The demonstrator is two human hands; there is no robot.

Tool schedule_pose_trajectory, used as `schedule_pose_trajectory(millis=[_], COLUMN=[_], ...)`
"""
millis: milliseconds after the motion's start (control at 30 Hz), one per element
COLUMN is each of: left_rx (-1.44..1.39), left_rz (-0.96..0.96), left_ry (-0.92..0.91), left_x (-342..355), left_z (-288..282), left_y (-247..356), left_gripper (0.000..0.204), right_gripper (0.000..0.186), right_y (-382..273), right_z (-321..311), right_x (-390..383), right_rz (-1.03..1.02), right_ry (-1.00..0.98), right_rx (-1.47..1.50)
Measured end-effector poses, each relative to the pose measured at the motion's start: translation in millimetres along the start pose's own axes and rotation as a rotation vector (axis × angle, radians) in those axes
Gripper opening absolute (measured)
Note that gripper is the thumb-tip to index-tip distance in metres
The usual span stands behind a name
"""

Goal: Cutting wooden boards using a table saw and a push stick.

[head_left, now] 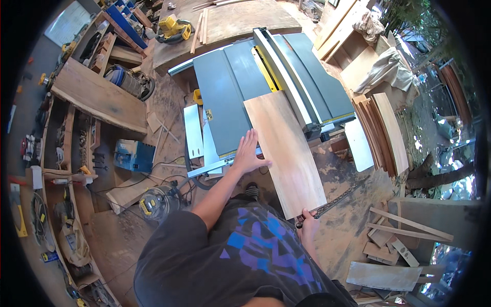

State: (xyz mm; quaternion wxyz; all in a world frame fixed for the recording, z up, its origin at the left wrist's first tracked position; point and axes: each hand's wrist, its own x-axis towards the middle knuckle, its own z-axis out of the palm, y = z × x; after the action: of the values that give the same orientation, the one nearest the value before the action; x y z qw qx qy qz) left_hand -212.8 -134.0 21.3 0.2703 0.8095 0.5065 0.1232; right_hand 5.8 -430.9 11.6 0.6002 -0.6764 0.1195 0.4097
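Note:
A long pale wooden board [289,153] lies with its far end on the grey top of a table saw [220,87]. Its right side is close to the long fence [286,77], and its near end overhangs the saw's front edge. Against the board's left side, my left hand [249,153] rests with fingers stretched out and thumb at the wood. At the near right corner, my right hand [308,226] is closed round the board's end, its thumb on top. The yellow throat plate [266,69] shows just beyond the board's far end; I cannot make out the blade.
Stacked reddish-brown boards [376,135] stand at the right, with offcuts [388,245] nearer. On the left are shelves of tools [56,148], a blue box [134,155] and a shop vacuum [158,202] with cables. A yellow power tool [173,28] sits on the workbench [240,20] behind.

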Motion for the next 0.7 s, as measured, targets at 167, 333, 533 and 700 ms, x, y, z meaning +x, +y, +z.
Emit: schedule_pose_trajectory(millis=[167, 333, 533, 700], left_rx=[0.086, 0.087, 0.13, 0.162], left_rz=[0.022, 0.03, 0.031, 0.002], left_ry=[-0.044, -0.046, -0.027, -0.045], left_x=[16, 28, 52, 69], left_z=[-10, -13, -25, -32], left_y=[-15, -23, -34, -45], left_gripper=[0.148, 0.149, 0.15, 0.152], right_gripper=[0.034, 0.028, 0.01, 0.017], right_y=[-3, -9, -16, -28], right_z=[19, 32, 47, 70], right_x=[7, 10, 23, 21], right_rz=[0.024, 0.06, 0.188, 0.241], right_ry=[-0.018, 0.004, -0.046, -0.106], right_rx=[-0.045, -0.032, 0.021, 0.126])
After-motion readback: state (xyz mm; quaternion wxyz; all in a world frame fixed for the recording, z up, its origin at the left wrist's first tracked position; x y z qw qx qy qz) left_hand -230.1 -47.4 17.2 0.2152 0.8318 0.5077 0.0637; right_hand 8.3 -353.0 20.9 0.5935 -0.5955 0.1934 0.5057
